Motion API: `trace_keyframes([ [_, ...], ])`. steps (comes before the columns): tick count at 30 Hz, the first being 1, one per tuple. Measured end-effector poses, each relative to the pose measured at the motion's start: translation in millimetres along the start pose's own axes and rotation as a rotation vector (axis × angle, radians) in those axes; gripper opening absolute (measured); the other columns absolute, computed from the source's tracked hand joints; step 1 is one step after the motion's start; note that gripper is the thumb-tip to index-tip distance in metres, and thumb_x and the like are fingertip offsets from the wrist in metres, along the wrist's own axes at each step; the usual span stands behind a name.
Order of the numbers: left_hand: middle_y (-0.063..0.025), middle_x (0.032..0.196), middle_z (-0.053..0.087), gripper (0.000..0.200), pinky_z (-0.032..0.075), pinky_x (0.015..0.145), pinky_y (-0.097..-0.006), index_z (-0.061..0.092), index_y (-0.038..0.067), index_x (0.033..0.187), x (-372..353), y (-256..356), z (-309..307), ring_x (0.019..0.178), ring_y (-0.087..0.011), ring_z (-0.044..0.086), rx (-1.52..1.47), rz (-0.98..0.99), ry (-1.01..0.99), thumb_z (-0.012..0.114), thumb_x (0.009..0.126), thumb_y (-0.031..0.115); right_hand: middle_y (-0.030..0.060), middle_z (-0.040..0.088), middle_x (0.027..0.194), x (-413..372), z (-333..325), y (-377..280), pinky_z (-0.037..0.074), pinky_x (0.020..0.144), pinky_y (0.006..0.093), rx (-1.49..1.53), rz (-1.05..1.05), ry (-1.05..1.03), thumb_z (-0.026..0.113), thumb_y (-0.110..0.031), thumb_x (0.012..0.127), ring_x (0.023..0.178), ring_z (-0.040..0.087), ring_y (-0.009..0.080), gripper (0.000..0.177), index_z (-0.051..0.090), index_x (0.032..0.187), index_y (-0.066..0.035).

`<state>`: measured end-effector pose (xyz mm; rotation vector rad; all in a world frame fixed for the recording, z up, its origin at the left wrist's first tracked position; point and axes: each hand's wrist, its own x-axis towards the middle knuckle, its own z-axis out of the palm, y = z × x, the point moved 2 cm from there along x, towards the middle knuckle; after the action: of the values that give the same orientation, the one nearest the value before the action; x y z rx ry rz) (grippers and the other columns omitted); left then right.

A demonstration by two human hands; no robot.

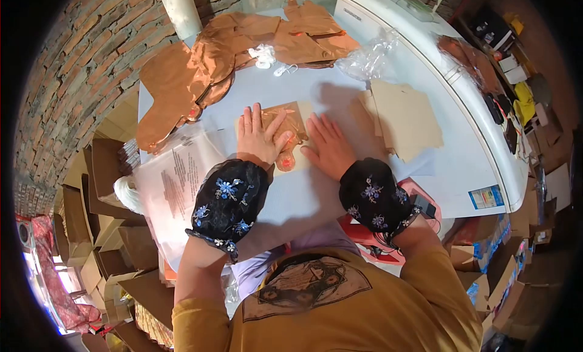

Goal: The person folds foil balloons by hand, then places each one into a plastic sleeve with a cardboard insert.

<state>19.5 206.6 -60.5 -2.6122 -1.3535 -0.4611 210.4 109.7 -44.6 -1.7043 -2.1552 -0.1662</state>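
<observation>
My left hand [260, 136] lies flat, fingers spread, on a folded copper-coloured foil piece [291, 120] that looks like a flat foil balloon. Beneath that piece is a beige card [301, 159] on the pale tabletop. One end of the foil, with an orange-red spot, sticks out near my left thumb. My right hand [330, 144] rests with fingers stretched out along the card's right edge, holding nothing. Part of the foil and card is hidden under my left hand.
More copper foil pieces [182, 79] spread over the table's far and left sides. White string [262, 56] and a crumpled clear bag [370, 54] lie at the back. Beige cards [410, 118] are stacked right, printed plastic bags [179, 176] left. A white freezer [467, 85] borders the right.
</observation>
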Motion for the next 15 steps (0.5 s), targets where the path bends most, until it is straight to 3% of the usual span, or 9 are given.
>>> trace_keyframes([
  [8,-0.0265,0.157,0.027,0.06,0.021,0.117,-0.055,0.036,0.037,0.153,0.3,-1.3,2.0,0.143,-0.0489,0.025,0.015,0.004,-0.004,0.041,0.098,0.06,0.02,0.038,0.152,-3.1,-0.9,-1.3,0.028,0.116,0.0508,-0.018,0.008,-0.043,0.052,-0.045,0.097,0.143,0.033,0.038,0.068,0.039,0.144,0.002],
  [11,-0.0267,0.156,0.029,0.06,0.022,0.117,-0.0547,0.037,0.036,0.152,0.4,-2.7,7.3,0.142,-0.0487,0.026,0.034,0.024,0.023,0.041,0.098,0.06,0.0201,0.034,0.155,-9.2,-2.5,-3.6,0.022,0.119,0.0516,0.032,0.046,-0.104,0.05,-0.043,0.099,0.145,0.028,0.0401,0.068,0.034,0.148,0.001],
  [15,-0.0267,0.155,0.029,0.061,0.022,0.117,-0.0543,0.037,0.036,0.153,1.1,-3.4,8.7,0.142,-0.0485,0.027,0.041,0.025,0.027,0.042,0.097,0.061,0.0193,0.04,0.151,-17.0,0.1,-6.4,0.028,0.116,0.0498,-0.053,0.041,-0.024,0.055,-0.045,0.095,0.143,0.033,0.0364,0.069,0.041,0.143,0.002],
])
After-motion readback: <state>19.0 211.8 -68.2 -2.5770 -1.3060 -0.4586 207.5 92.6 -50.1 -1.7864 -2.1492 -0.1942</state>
